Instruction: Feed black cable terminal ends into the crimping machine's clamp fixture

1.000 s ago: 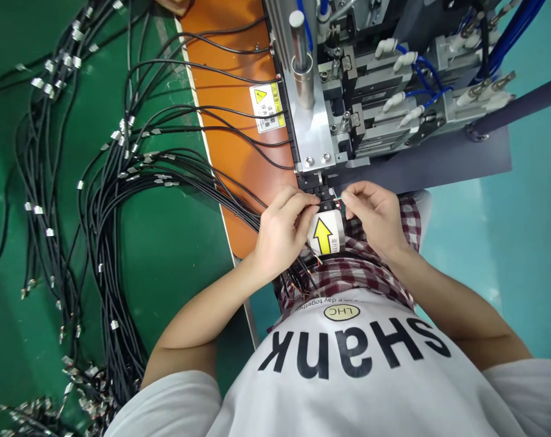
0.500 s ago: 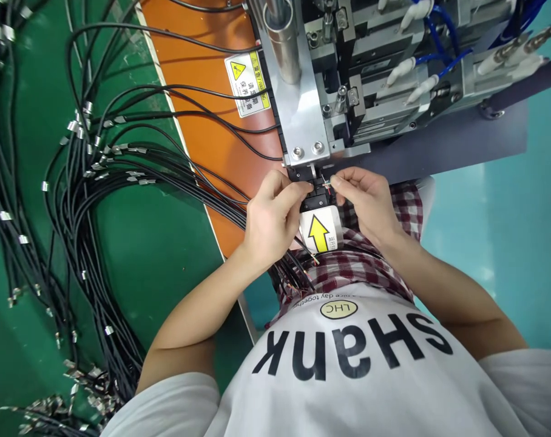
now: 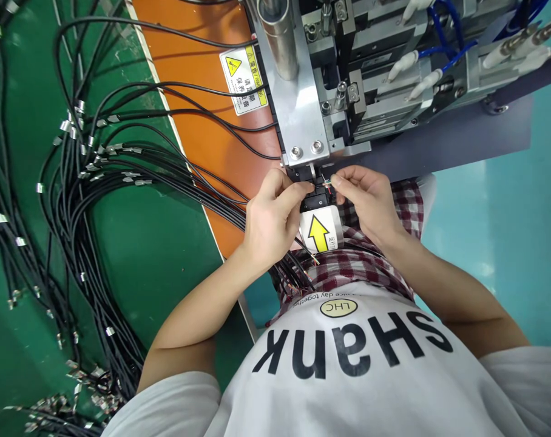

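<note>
Left hand, right hand, pinching, close together

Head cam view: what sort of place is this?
Probably a factory cable assembly station: a machine with blue air hoses, many black cables with metal-banded ends on a green bench mat, and a warning sticker.

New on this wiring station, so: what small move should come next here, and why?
Probably press the fine wires pinched by the right hand down into the black fixture: their tips sit right over it, and the left hand is already at its edge.
</note>
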`<state>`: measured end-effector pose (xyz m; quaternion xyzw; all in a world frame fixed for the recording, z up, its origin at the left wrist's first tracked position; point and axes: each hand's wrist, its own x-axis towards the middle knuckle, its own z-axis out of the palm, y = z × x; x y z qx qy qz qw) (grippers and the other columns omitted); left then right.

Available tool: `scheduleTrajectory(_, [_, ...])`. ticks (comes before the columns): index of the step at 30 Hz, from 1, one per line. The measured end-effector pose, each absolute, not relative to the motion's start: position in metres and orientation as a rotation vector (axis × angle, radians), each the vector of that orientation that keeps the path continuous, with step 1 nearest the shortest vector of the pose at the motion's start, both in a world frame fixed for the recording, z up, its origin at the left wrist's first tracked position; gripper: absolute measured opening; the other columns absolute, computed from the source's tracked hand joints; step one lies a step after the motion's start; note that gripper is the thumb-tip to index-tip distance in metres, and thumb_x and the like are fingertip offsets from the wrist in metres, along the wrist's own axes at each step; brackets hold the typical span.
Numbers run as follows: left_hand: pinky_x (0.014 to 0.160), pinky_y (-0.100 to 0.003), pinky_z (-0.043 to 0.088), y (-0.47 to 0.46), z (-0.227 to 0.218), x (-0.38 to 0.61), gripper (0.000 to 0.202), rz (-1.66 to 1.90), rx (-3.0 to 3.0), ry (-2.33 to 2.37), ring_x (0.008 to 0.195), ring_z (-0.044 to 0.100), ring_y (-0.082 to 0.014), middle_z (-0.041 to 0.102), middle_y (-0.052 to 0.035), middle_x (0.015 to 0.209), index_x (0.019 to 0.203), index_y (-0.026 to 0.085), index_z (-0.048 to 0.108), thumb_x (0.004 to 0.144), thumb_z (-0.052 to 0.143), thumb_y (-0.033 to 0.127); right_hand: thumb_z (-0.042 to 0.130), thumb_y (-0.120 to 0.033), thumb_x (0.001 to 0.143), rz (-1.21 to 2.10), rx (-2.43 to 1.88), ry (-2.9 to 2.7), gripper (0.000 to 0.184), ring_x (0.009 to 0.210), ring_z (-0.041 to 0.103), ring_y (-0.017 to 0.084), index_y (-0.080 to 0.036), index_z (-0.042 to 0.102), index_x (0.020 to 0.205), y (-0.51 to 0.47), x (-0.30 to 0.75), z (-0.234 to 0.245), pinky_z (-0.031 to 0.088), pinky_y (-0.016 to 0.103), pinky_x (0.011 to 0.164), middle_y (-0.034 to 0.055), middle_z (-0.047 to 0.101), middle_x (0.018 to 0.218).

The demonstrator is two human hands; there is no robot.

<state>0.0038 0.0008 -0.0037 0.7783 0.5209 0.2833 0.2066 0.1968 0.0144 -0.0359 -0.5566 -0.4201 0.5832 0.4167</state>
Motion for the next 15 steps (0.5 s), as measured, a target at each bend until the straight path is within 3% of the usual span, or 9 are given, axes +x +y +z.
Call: scheduleTrajectory(15, [0.074,-0.028,0.049,0.0011,-0.0040,0.0033,0.024,0.795,2.190,1.434,0.087,0.056,-0.0168,0.049,-0.0030,0.087,0.110,0.024,0.068,0.103,0.046,0.023,0.076,-0.038,0.087,1.504,-1.333,-0.994,0.021,0.058,0.054,0.010,-0.021,0.067,0.076,0.0139,0.1973,-0.0331,0.046,0.026,0.062,-0.0040,0.057,0.062])
